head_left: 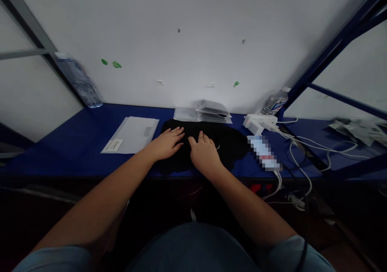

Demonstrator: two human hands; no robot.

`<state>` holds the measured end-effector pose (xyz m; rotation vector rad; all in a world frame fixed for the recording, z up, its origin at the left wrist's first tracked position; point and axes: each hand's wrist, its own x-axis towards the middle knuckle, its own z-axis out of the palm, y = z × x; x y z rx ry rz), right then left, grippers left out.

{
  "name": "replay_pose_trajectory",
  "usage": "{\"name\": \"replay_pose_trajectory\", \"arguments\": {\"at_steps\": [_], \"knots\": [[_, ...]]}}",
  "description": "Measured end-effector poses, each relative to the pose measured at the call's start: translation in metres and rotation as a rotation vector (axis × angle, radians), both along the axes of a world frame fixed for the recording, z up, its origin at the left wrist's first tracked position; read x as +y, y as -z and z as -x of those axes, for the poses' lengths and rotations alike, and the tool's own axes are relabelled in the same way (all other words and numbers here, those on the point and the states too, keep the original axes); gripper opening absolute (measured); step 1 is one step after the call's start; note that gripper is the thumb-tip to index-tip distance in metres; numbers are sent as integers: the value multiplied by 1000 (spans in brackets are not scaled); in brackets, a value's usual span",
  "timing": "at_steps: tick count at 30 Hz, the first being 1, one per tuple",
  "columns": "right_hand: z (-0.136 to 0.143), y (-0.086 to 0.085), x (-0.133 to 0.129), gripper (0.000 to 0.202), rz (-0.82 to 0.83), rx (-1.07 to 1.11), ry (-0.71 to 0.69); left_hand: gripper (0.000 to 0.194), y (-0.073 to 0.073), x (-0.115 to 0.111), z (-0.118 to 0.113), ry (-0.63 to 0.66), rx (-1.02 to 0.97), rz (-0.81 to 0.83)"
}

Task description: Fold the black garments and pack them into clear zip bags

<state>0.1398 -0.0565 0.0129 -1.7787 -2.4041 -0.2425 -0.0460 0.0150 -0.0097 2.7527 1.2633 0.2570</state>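
A black cloth point(232, 143) lies bunched on the blue table, near its front edge. On the left part of the cloth rests my left hand point(167, 143), palm down, with its fingers spread. My right hand point(204, 151) lies palm down on the middle of the cloth, its thumb and fingers apart. Between the two hands is a narrow gap. Neither hand appears to hold anything, though what is under the palms is hidden.
White papers point(133, 134) lie left of the cloth, and clear packets point(211, 112) behind it. At the right are a power strip point(260, 120) with white cables, a phone point(264, 153) and a bottle point(275, 101). Another bottle point(80, 82) stands at the back left.
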Motion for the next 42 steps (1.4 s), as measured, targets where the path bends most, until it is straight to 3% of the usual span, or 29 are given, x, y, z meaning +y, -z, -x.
{"name": "replay_pose_trajectory", "arguments": {"at_steps": [5,12,17,19,21,23,25,27,29,33,37,42], "knots": [[-20,-7,6,46,-111,172,-46,55,-1,-1,0,1,-29,9],[-27,19,14,45,-112,100,-11,54,-3,-1,-1,-21,-85,-7],[-40,11,17,41,-120,301,-47,56,0,-1,-1,-6,-18,5],[-57,6,20,38,-217,448,25,57,0,-1,-1,-2,-6,-1],[-77,4,24,34,-296,561,216,57,0,-1,-1,-2,-4,-2],[-94,5,27,44,-196,622,420,57,0,-1,-1,-3,-8,1],[-104,7,29,47,24,648,462,56,0,0,-1,1,-23,4],[-105,7,30,44,177,644,419,55,1,0,0,6,-40,7],[-101,6,30,46,213,615,395,56,1,0,0,9,-50,6],[-86,1,30,52,177,549,389,56,1,0,0,3,-50,9],[-76,2,30,40,111,600,398,57,-1,0,-1,1,-59,15],[-86,-2,28,31,16,706,403,56,-4,-3,0,12,-91,16]]}}
